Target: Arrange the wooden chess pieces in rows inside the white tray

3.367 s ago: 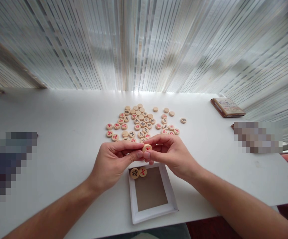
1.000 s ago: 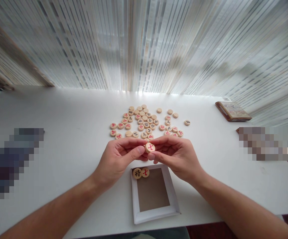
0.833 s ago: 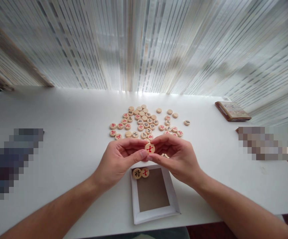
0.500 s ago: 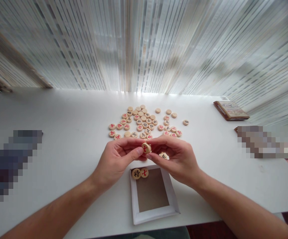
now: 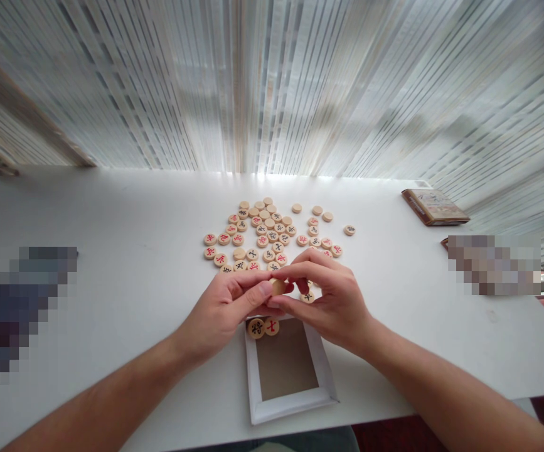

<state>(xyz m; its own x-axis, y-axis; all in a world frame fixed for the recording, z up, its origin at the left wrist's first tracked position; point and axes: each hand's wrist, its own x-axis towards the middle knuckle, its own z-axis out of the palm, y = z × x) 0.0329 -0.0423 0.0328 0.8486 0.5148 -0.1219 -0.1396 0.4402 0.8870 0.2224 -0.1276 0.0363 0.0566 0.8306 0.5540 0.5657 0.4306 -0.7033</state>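
Between the fingertips of both hands is a round wooden Chinese chess piece (image 5: pixel 278 287), its visible side plain. My left hand (image 5: pixel 222 307) pinches it from the left with the thumb in front. My right hand (image 5: pixel 340 298) closes on it from the right with thumb and index finger. Just below the hands lies a shallow white box (image 5: pixel 295 408) with a brown bottom. Two pieces rest in its far left corner: a black-marked piece (image 5: pixel 256 328) and a red-marked piece (image 5: pixel 272 326). Another black-marked piece (image 5: pixel 307 297) lies on the table, partly behind my right fingers.
Several loose chess pieces (image 5: pixel 272 236), some red-marked, some black-marked, some plain side up, spread over the white table (image 5: pixel 149 220) beyond my hands. A flat boxed item (image 5: pixel 434 207) sits at the far right. Blurred-out objects lie left and right. A striped curtain (image 5: pixel 262 88) hangs behind.
The held piece has turned from its red-marked face to a plain side. My right hand's fingers have shifted slightly left around it.
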